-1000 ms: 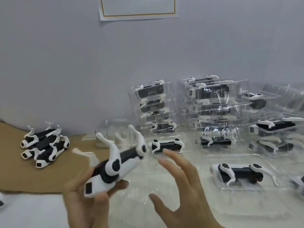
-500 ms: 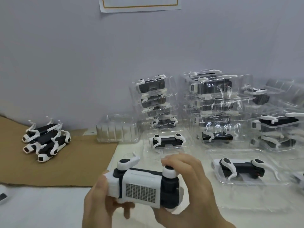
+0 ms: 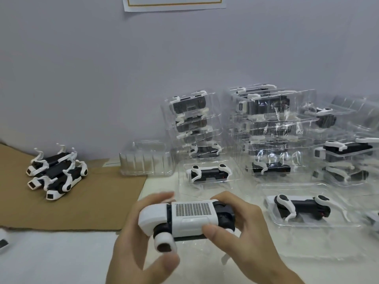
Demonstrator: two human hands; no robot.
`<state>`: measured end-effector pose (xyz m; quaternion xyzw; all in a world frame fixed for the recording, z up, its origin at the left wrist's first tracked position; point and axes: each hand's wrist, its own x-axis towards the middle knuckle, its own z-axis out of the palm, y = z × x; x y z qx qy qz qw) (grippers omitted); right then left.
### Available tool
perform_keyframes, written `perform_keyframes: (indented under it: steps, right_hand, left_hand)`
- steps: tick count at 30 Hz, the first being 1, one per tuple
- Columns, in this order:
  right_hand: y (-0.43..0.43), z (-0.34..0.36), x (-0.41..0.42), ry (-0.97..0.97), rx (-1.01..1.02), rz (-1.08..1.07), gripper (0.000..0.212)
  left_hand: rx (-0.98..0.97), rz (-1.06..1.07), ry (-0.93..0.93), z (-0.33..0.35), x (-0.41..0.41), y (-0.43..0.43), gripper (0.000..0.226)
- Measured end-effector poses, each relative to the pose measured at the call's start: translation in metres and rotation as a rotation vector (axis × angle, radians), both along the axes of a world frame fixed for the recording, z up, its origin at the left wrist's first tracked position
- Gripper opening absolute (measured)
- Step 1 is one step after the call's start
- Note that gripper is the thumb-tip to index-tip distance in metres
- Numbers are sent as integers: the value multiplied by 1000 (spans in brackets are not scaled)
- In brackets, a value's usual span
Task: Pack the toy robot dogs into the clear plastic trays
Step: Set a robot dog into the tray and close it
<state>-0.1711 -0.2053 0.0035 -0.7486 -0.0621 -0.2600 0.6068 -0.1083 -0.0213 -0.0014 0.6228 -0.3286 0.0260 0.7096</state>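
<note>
Because the left hand and right hand curl their fingers round the toy robot dog at each end, it hangs level over a clear tray (seemingly lined up for seating).

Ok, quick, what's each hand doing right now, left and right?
Left hand: closed round one end of the toy robot dog.
Right hand: closed round the other end of the same dog.

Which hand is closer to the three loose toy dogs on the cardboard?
Left. The left hand is right of the loose toy dogs, by the cardboard edge; the right hand is farther right.
</note>
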Motion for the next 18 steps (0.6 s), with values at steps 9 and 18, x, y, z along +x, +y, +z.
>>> perform_keyframes:
  steps: [9,18]
  right_hand:
    - [4,-2,-1,62,31,152,55]
    - [4,-5,1,-46,-47,42,33]
  left_hand:
    - [-105,201,-51,-8,-7,-1,53]
    - [141,373,-412,-13,6,10,44]
